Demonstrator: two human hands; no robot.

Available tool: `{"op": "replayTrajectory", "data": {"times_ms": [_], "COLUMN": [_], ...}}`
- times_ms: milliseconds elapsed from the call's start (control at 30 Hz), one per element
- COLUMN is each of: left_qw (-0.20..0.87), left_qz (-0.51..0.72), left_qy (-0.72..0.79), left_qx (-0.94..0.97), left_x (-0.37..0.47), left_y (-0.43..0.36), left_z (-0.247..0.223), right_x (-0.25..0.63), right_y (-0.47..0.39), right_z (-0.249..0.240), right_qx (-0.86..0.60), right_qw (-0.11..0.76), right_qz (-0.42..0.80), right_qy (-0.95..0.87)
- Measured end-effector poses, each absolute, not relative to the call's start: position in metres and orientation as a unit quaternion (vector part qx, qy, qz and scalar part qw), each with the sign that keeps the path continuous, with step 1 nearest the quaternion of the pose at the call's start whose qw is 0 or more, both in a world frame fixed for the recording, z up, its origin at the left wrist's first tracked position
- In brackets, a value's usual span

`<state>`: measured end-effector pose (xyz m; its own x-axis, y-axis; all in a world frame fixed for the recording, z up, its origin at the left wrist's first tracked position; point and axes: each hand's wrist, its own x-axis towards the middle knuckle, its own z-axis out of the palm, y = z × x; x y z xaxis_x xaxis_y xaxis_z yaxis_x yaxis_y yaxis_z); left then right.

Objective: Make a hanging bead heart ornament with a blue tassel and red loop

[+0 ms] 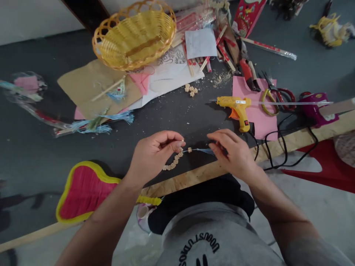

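Starting at nine o'clock on the bench, noted a heart-shaped fan [85, 190], its handle partly covered by the left forearm. Left hand [152, 154]: thumb and forefinger pressed together, clamped on what looked like the upper end of the bead string [175, 162]. This string curved away from the pinch toward seven o'clock, above the wooden edge [180, 182] of the bench. One separate bead [189, 149] sat at about four o'clock from the left fingertips, the nearer pair. Beyond it the blue tassel [204, 150] pointed toward three o'clock, its long axis running roughly nine to three. Right hand [234, 152]: thumb and forefinger apart, nothing visible between; tassel at about seven o'clock from those fingertips, this hand being nearer to it. Glue gun [235, 107] at about one o'clock from the right hand.

Hard to make out: the tassel's far end, hidden by the right thumb; the string's lower end, near the left hand; exactly what the left pinch gripped, too small to settle.
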<state>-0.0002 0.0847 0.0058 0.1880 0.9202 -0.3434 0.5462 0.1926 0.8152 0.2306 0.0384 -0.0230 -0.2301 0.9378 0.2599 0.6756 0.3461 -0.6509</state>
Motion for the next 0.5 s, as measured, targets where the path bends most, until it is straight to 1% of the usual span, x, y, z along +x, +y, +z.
{"op": "replayTrajectory", "data": {"times_ms": [100, 233, 367, 500], "left_qw": [0.392, 0.287, 0.227, 0.176], "left_qz": [0.158, 0.123, 0.118, 0.107], "left_qy": [0.597, 0.542, 0.488, 0.472], "left_qx": [0.681, 0.78, 0.834, 0.857], "left_x": [0.001, 0.003, 0.008, 0.011], "left_y": [0.083, 0.08, 0.077, 0.076], "left_z": [0.007, 0.003, -0.005, -0.011], "right_x": [0.223, 0.221, 0.221, 0.219], "right_y": [0.037, 0.034, 0.032, 0.03], "right_z": [-0.032, -0.039, -0.044, -0.05], "right_qx": [-0.509, -0.505, -0.488, -0.491], "right_qw": [0.293, 0.28, 0.283, 0.266], "right_qz": [0.193, 0.185, 0.174, 0.161], "right_qy": [-0.786, -0.796, -0.807, -0.814]}}
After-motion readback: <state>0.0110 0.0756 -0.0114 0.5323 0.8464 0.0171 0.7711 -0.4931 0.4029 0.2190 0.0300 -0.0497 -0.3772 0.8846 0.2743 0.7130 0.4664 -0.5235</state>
